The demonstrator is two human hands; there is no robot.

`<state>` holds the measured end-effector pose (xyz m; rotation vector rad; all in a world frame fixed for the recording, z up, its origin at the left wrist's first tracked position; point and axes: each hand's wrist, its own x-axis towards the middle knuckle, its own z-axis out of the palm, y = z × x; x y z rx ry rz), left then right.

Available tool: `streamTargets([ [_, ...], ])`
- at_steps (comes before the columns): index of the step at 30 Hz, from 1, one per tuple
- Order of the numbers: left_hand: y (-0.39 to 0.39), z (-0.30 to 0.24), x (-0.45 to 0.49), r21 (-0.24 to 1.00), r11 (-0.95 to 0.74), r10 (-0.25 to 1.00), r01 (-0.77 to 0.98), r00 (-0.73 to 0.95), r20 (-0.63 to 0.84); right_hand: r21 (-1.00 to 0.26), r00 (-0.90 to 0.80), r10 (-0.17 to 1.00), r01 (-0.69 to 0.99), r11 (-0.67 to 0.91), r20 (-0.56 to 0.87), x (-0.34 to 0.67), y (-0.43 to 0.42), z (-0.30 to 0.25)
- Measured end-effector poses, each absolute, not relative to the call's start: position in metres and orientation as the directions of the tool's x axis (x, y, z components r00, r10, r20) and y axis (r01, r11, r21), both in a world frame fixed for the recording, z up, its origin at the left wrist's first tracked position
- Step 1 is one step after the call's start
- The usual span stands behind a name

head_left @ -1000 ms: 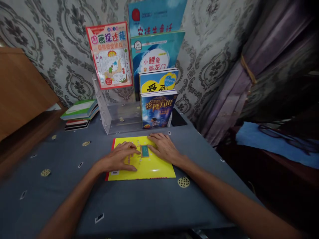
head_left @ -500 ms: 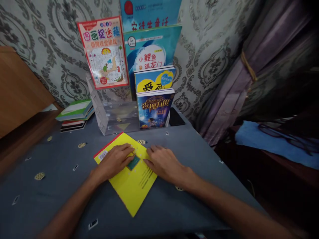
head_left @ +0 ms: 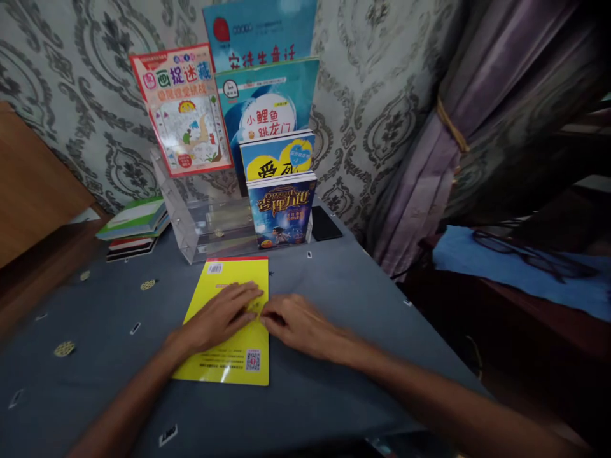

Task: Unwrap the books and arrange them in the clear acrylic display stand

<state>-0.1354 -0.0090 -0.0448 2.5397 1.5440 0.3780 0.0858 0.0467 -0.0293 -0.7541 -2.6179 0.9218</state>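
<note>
A yellow booklet (head_left: 233, 364) lies flat on the table, squared to the front edge, with its red-edged end and a barcode at the far side and a QR code near me. My left hand (head_left: 219, 317) lies flat across its middle, fingers pointing right. My right hand (head_left: 298, 323) comes in from the right, its fingertips on the booklet's right edge and almost touching my left fingertips. The booklet's centre is hidden under my hands.
A clear acrylic rack (head_left: 210, 232) holding upright picture books (head_left: 281, 210) stands just beyond the booklet. Small perforated gold discs (head_left: 64, 348) lie on the grey-blue tablecloth (head_left: 95, 388). A book stack (head_left: 133, 228) sits back left, and a dark phone (head_left: 326, 224) back right.
The booklet has turned clockwise under both hands, bringing its red edge to the far side. The green patch on it no longer shows. My right hand has moved closer to my left.
</note>
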Motion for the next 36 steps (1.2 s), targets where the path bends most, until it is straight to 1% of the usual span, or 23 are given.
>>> streamTargets([
  [3,-0.002,-0.05,-0.166,0.192,-0.339,0.934,0.921,0.304,0.19,-0.561,-0.771,0.611,0.43,0.708,0.18,0.086,0.059,-0.038],
  [4,0.0,-0.053,-0.176,0.176,-0.296,0.943,0.939,0.259,0.207,-0.531,-0.764,0.609,0.433,0.728,0.213,0.086,0.064,-0.042],
  [6,0.002,-0.06,-0.191,0.182,-0.235,0.955,0.955,0.192,0.225,-0.488,-0.761,0.597,0.431,0.759,0.256,0.084,0.071,-0.048],
  [9,0.0,-0.073,-0.19,0.21,-0.181,0.961,0.961,0.128,0.243,-0.47,-0.76,0.588,0.427,0.772,0.277,0.083,0.082,-0.054],
  [12,-0.008,-0.082,-0.169,0.208,-0.148,0.949,0.967,0.08,0.306,-0.451,-0.762,0.594,0.449,0.771,0.258,0.085,0.09,-0.054],
  [16,-0.015,-0.079,-0.14,0.142,-0.168,0.924,0.975,0.106,0.366,-0.393,-0.768,0.598,0.489,0.779,0.229,0.088,0.098,-0.05],
  [18,-0.01,-0.071,-0.134,0.12,-0.182,0.926,0.976,0.129,0.354,-0.345,-0.779,0.584,0.495,0.797,0.231,0.084,0.1,-0.048],
  [21,0.007,-0.059,-0.132,0.12,-0.198,0.938,0.973,0.152,0.311,-0.303,-0.808,0.529,0.453,0.839,0.257,0.069,0.104,-0.047],
  [23,0.02,-0.054,-0.132,0.125,-0.211,0.94,0.969,0.166,0.299,-0.309,-0.829,0.486,0.402,0.862,0.277,0.055,0.106,-0.049],
  [26,0.033,-0.055,-0.13,0.118,-0.228,0.931,0.966,0.181,0.315,-0.337,-0.839,0.464,0.366,0.868,0.285,0.037,0.11,-0.053],
  [30,0.036,-0.061,-0.129,0.109,-0.247,0.919,0.963,0.197,0.343,-0.359,-0.84,0.475,0.372,0.856,0.261,0.038,0.116,-0.057],
  [36,0.033,-0.063,-0.132,0.099,-0.254,0.917,0.962,0.207,0.341,-0.358,-0.813,0.542,0.452,0.817,0.211,0.064,0.13,-0.054],
])
